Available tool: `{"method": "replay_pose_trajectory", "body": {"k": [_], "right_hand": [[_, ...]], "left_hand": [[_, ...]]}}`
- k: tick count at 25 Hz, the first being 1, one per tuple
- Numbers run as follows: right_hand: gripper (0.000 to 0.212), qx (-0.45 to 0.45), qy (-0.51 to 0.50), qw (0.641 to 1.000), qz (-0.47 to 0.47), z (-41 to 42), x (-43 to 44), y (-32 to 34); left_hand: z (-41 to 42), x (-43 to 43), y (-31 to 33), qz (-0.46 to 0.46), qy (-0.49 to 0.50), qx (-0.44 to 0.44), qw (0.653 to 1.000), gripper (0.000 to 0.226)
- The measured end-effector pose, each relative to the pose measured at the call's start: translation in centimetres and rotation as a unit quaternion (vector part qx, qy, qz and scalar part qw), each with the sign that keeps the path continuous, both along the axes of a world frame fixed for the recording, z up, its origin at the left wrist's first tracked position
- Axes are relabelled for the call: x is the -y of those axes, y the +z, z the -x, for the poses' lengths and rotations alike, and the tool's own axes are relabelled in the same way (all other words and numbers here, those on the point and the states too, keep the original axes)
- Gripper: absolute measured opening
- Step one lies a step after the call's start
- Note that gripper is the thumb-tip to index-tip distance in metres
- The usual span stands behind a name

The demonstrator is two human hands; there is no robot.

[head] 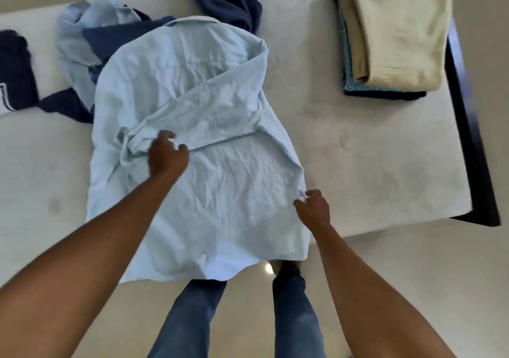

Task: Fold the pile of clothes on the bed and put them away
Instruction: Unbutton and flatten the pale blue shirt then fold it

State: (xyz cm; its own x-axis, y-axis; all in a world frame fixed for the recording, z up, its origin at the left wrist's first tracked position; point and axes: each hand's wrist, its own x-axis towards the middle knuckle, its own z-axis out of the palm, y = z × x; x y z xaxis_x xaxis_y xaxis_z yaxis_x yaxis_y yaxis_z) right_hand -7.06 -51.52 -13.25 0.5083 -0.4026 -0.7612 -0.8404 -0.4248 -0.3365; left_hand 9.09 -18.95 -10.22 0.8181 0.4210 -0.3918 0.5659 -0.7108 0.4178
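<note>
On the white bed [358, 151], a light blue shirt [214, 206] laid back-up, long axis near to far, collar far, hem over the near edge, one sleeve folded slantwise across; far right, a folded stack [399, 32]; far left, an unfolded pile [82, 35]; left edge, a dark garment [13, 74], white mark unreadable; left hand [168, 154] curled over the sleeve, grip too blurred to tell; right hand [314, 206] pinching the shirt's right edge
</note>
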Motion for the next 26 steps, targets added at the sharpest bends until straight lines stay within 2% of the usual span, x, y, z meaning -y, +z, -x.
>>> {"method": "replay_pose_trajectory", "body": {"k": [2,4,6,7,9,11,13,14,17,19,22,24,26], "right_hand": [[0.067,-0.019,0.001,1.000,-0.011,2.2,0.4,-1.2],[0.076,0.017,0.012,1.000,0.015,3.2,0.3,-2.4],[0.078,0.039,0.027,0.998,0.042,4.2,0.1,-3.8],[0.071,0.036,0.042,0.998,0.042,4.9,0.1,-4.4],[0.042,0.020,0.073,0.996,0.046,6.4,0.2,-4.9],[0.026,0.038,0.046,0.997,0.045,8.1,0.4,-4.8],[0.026,0.048,0.003,0.999,0.016,9.2,0.5,-4.0],[0.028,0.046,0.012,0.999,0.004,9.5,0.2,-3.4],[0.028,0.083,0.113,0.989,0.049,9.9,-1.7,-1.5],[0.028,0.107,0.220,0.969,0.041,10.1,-4.1,-0.6],[0.050,0.081,0.377,0.922,-0.027,10.7,-6.9,-0.1],[0.057,0.064,0.392,0.917,-0.033,9.5,-7.1,-0.9],[0.050,0.056,0.369,0.927,-0.027,6.9,-6.0,-1.7]], "left_hand": [[0.6,3.7,-2.3,0.161,0.014,-0.105,0.981,0.016],[-0.2,7.0,-3.7,0.356,0.117,-0.193,0.907,0.015],[-1.7,9.5,-5.9,0.470,0.199,-0.189,0.839,0.018],[-2.5,10.4,-7.2,0.504,0.240,-0.161,0.814,0.020],[-4.2,11.0,-8.9,0.533,0.308,-0.095,0.782,0.021],[-5.3,11.1,-9.9,0.516,0.321,-0.035,0.793,0.010],[-5.8,10.8,-9.3,0.493,0.279,0.006,0.824,0.017],[-5.9,10.7,-8.5,0.485,0.250,0.024,0.838,0.016],[-6.4,10.0,-5.9,0.430,0.187,0.106,0.877,0.013],[-6.8,8.7,-5.0,0.375,0.205,0.155,0.891,0.019],[-6.9,6.1,-5.1,0.333,0.279,0.147,0.889,0.026],[-6.5,4.9,-5.3,0.291,0.318,0.123,0.894,0.036],[-5.6,4.7,-5.3,0.251,0.306,0.099,0.913,0.035]]}}
